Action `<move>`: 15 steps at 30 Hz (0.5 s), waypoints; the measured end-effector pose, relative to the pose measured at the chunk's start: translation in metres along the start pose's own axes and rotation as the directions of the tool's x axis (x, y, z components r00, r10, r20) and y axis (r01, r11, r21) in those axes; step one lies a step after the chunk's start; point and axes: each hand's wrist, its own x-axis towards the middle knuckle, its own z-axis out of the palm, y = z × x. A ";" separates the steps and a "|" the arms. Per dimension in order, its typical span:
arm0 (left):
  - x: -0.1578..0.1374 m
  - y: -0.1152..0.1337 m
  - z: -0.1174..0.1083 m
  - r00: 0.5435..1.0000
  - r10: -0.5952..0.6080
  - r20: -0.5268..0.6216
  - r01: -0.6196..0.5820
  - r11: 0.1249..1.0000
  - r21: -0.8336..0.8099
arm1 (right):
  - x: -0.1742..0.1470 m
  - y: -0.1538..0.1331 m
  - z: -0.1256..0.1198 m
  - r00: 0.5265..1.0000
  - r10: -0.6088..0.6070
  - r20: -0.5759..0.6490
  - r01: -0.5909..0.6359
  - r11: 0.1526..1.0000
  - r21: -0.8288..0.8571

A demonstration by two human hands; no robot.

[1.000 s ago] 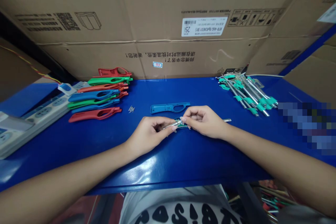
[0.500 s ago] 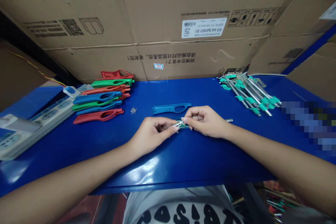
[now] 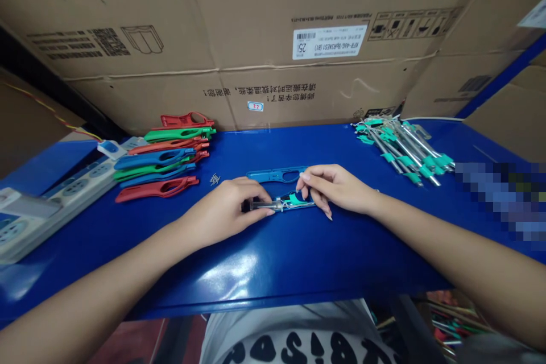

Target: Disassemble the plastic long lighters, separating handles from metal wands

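Note:
My left hand (image 3: 232, 207) is closed round a clear tube-shaped lighter tank (image 3: 263, 205), thumb on the near side and fingers on the far side. The tank lies along a blue lighter casing half (image 3: 303, 205) on the table. Right of the tank, a green trigger (image 3: 295, 199) and thin white wires sit in that casing. Above its right end hovers my right hand (image 3: 330, 187), fingers apart, with nothing visible held in them. Just behind is a second blue casing half (image 3: 268, 174), lying flat, its right end partly covered by my right fingers.
A stack of red, green and blue casing halves (image 3: 160, 159) lies left, beside a white power strip (image 3: 72, 187). Small metal screws or pins (image 3: 215, 180) lie near it. Metal lighter rods with green parts (image 3: 403, 148) are piled right. A cardboard wall (image 3: 256, 57) stands behind.
The tank went from between both hands down onto the near casing. My right hand let go, its fingers spreading. My left hand shifted slightly left, still on the tank.

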 end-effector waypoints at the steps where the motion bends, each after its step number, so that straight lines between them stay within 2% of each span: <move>1: 0.000 0.000 0.000 1.000 0.014 0.004 -0.014 1.000 0.017 | 0.000 0.000 0.000 1.000 0.001 0.002 -0.001 1.000 -0.003; 8: 0.000 -0.001 0.004 0.998 -0.040 0.052 0.037 0.997 0.061 | 0.000 -0.001 0.001 1.000 0.007 0.005 -0.007 1.000 -0.020; 15: -0.002 0.000 0.006 0.999 0.001 0.054 -0.005 0.998 0.064 | 0.000 0.000 0.001 1.000 -0.003 0.007 0.003 0.999 -0.035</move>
